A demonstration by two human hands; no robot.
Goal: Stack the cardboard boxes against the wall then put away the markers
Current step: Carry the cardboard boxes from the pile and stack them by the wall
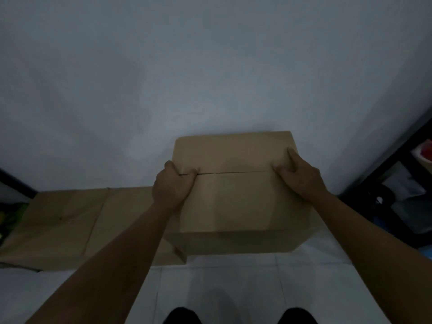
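Note:
A brown cardboard box (236, 202) stands against the grey wall, its top flaps closed with a seam across the middle. My left hand (173, 185) grips the top at the left end of the seam, fingers curled into the gap. My right hand (299, 174) presses on the top at the right end, fingers on the far flap. A lower, wider cardboard box (70, 225) lies to the left, also against the wall; the taller box overlaps its right end. No markers are in view.
White tiled floor (222, 281) stretches in front of the boxes. A dark shelf unit (402, 183) with assorted items stands at the right. Green and dark objects (9, 216) sit at the far left edge. My feet show at the bottom.

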